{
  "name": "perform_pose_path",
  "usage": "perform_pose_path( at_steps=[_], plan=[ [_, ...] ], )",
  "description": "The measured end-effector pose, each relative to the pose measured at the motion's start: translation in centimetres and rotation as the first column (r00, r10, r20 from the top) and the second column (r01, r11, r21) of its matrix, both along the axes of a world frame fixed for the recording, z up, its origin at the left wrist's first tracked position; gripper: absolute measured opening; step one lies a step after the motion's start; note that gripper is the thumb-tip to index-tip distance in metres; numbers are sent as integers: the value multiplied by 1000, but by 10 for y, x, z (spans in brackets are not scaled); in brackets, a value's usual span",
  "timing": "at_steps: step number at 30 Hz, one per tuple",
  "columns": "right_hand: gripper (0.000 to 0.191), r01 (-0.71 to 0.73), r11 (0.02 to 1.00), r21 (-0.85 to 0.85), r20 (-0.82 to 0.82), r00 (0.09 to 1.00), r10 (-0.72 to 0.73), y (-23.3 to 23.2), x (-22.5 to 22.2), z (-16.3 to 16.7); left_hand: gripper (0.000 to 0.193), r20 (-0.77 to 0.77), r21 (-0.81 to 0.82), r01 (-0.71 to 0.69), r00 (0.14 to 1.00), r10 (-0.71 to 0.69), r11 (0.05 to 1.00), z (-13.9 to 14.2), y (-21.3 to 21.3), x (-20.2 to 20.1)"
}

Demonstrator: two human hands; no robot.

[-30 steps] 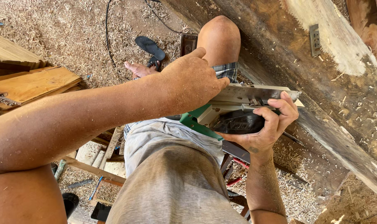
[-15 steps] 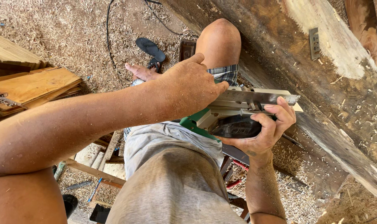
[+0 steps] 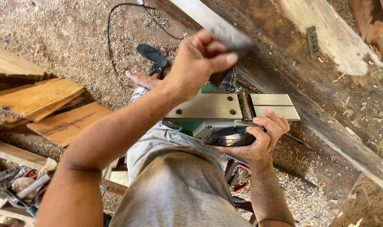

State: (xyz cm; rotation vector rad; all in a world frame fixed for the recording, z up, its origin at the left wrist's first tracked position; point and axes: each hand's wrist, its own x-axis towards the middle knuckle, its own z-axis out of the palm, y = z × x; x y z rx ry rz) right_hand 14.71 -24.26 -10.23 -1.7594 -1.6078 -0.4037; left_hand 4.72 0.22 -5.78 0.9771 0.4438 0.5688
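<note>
My right hand [image 3: 261, 138] grips the black handle [image 3: 227, 136] of a green electric planer [image 3: 187, 125]. The planer lies over my lap with its metal sole plate [image 3: 208, 107] turned up towards me. My left hand [image 3: 198, 59] is raised above the planer and is closed on a long flat grey metal strip [image 3: 225, 27]. The strip runs from the top of the view down to my fingers, and its lower end is blurred. My knee is hidden behind that hand.
A big rough wooden beam [image 3: 326, 71] runs diagonally on the right, with a small metal piece [image 3: 312, 40] lying on it. Wood planks [image 3: 40, 98] are stacked at left and hand tools [image 3: 19, 189] lie at lower left. A black cable [image 3: 110, 29], a sandal [image 3: 151, 54] and my foot [image 3: 141, 78] rest on the sawdust floor.
My left hand has lifted off the planer and now holds the grey strip up high. The planer's sole plate has turned to face up.
</note>
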Motion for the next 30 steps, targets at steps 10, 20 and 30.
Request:
perform_pose_path(
  at_steps=[10,20,30],
  plan=[
    [77,34,999,-21,115,993,-31,-6,-4,-5,23,-254,496,226,961,-109,838,-12,-30,18],
    [78,8,999,-32,146,989,-3,-14,-5,-13,17,-266,566,269,954,-136,779,-31,-39,6],
    [80,-14,999,-34,157,987,20,-14,-5,-17,29,-294,799,224,955,37,558,-26,-41,5]
  ],
)
